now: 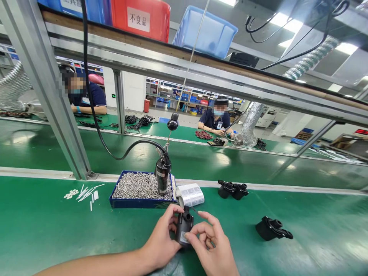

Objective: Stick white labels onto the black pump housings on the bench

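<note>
Head view. My left hand [161,239] comes in from 7 o'clock and closes round the small black housing [184,226]. Its thumb lies over the top edge and the other fingers are curled behind, so I hold it upright just above the green bench mat [57,230], low in the middle of the view. My right hand [214,249] meets it from 4 o'clock. The thumb tip is pressed on the pale label low on the housing's front, the forefinger arches towards its top, and the other fingers are folded loosely into the palm.

Taking the housing as the centre:
- **12 o'clock:** a roll of white labels [189,194] lies just beyond it.
- **11 o'clock:** a blue tray [115,201] holds metal pins, and a hanging powered driver [163,174] stands over its right end.
- **10 o'clock:** small white pieces [83,193] are scattered well apart.
- **1 o'clock:** a pair of black parts [232,189] sits near the bench's far edge.
- **3 o'clock:** a single black part [273,229] lies on its own.

Two seated people work at the far bench, well clear of my hands.

I judge I am at the label on the housing, pressing or smoothing it with the thumb. Whatever follows needs a steady left grip and an even thumb, so the label lies flat and straight.
</note>
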The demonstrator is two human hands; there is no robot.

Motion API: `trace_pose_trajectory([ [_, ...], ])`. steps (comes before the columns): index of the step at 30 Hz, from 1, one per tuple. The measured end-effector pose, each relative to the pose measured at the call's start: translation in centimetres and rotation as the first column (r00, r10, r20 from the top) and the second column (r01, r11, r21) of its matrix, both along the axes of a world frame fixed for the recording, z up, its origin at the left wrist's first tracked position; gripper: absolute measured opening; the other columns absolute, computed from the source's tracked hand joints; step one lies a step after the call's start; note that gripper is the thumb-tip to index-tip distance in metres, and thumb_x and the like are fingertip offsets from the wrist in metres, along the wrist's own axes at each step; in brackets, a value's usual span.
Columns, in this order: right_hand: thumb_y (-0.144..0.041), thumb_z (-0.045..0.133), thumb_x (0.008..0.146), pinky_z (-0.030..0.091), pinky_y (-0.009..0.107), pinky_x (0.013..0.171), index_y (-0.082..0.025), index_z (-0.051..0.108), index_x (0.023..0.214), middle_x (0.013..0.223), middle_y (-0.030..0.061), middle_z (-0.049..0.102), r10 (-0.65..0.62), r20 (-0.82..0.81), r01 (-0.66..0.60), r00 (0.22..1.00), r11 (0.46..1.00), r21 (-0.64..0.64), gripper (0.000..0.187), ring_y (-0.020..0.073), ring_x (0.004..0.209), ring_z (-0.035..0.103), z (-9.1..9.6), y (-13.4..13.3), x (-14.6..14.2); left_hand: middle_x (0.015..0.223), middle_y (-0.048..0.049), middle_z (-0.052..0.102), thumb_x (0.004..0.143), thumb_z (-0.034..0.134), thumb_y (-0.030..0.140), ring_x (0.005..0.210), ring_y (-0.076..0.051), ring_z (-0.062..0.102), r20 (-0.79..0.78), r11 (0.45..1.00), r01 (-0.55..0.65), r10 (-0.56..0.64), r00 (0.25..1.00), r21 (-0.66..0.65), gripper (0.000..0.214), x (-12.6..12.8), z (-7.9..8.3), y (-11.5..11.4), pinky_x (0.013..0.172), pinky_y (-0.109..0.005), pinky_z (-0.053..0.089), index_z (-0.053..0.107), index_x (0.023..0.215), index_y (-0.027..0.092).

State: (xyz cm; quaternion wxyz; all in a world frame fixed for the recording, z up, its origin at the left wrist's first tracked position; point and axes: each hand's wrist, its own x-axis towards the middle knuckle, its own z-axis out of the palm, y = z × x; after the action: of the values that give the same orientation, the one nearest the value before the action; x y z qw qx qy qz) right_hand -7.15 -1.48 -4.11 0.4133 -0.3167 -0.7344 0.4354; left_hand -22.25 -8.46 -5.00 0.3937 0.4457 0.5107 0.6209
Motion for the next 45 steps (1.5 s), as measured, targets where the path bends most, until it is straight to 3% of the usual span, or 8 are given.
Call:
trace_pose_trajectory([
  [15,-0.025,0.068,0.076,0.04,0.029,0.051,-0.02,0.024,0.163,0.071,-0.0056,0.07,0.1,0.365,-0.143,0.926,0.985,0.092,0.098,0.0199,0.051,0.062,-1.8,2.6,-1.4,0.121,-0.0053,0.066,0.069,0.071,0.012,0.101,-0.023,0.066,-0.086,0.99,-0.009,0.021,0.996,0.138,0.05,0.2,-2.9,1.0,0.089,-0.032,0.05,0.057,0.115,0.024],
  [20,-0.02,0.074,0.064,0.043,0.03,0.058,-0.023,0.01,0.169,0.085,-0.0013,0.076,0.094,0.548,-0.234,0.831,0.953,0.191,0.122,0.0279,0.066,0.073,-2.7,4.4,-0.9,0.148,-0.0145,0.048,0.066,0.095,0.037,0.14,-0.038,0.049,-0.126,0.935,0.22,-0.191,0.973,0.278,0.09,-1.0,-3.4,1.0,0.119,-0.048,0.038,0.043,0.138,0.026],
  [25,-0.016,0.072,0.071,0.05,0.028,0.062,-0.032,0.015,0.17,0.107,0.0018,0.077,0.427,0.561,-0.574,0.709,0.811,0.108,0.116,0.019,0.067,0.071,-0.2,7.5,2.3,0.117,-0.0085,0.058,0.083,0.082,0.064,0.104,-0.027,0.058,-0.115,0.959,0.22,-0.202,0.973,0.178,0.072,-1.2,-2.6,0.4,0.093,-0.038,0.047,0.046,0.133,0.026],
  [27,-0.024,0.065,0.086,0.05,0.026,0.057,-0.031,0.018,0.169,0.118,0.0063,0.074,0.319,0.418,-0.434,0.851,0.875,0.215,0.096,0.0155,0.065,0.067,1.2,9.5,3.6,0.113,-0.0072,0.059,0.083,0.08,0.071,0.096,-0.023,0.055,-0.118,0.96,0.245,-0.229,0.966,0.136,0.072,-1.2,-1.9,0.2,0.086,-0.034,0.045,0.049,0.129,0.026],
  [29,-0.036,0.057,0.097,0.049,0.027,0.052,-0.026,0.017,0.169,0.121,0.0117,0.071,-0.005,0.239,-0.076,0.971,0.942,0.328,0.082,0.0166,0.064,0.065,2.0,11.8,4.5,0.107,-0.0071,0.062,0.082,0.076,0.078,0.09,-0.021,0.054,-0.109,0.95,0.291,-0.279,0.954,0.111,0.07,-1.2,-1.1,0.1,0.082,-0.031,0.043,0.054,0.121,0.023],
  [32,-0.055,0.062,0.095,0.057,0.036,0.065,-0.018,0.012,0.169,0.113,0.0134,0.072,-0.356,0.149,0.279,0.923,0.882,0.38,0.097,0.0232,0.073,0.069,2.0,15.4,5.1,0.09,-0.0065,0.066,0.088,0.063,0.085,0.076,-0.017,0.054,-0.067,0.904,0.408,-0.402,0.913,0.131,0.07,-1.1,-0.5,0.2,0.073,-0.028,0.04,0.056,0.112,0.02],
  [37,-0.061,0.066,0.088,0.059,0.042,0.076,-0.018,0.015,0.168,0.129,0.0185,0.071,-0.351,0.267,0.252,0.898,0.905,0.343,0.104,0.0237,0.071,0.07,1.3,17.9,4.9,0.083,-0.0084,0.068,0.091,0.049,0.091,0.064,-0.015,0.052,0.011,0.851,0.517,-0.52,0.854,0.095,0.077,-0.9,-0.9,0.2,0.061,-0.025,0.038,0.061,0.112,0.017],
  [45,-0.058,0.074,0.078,0.052,0.038,0.063,-0.02,0.04,0.158,0.115,0.0096,0.072,-0.349,0.358,0.268,0.866,0.929,0.257,0.095,0.0175,0.054,0.056,3.0,16.3,4.8,0.098,-0.0096,0.067,0.087,0.075,0.051,0.086,-0.021,0.061,-0.126,0.994,0.098,-0.104,0.987,-0.048,0.036,-0.6,-0.5,0.0,0.073,-0.029,0.049,0.066,0.1,0.018],
])
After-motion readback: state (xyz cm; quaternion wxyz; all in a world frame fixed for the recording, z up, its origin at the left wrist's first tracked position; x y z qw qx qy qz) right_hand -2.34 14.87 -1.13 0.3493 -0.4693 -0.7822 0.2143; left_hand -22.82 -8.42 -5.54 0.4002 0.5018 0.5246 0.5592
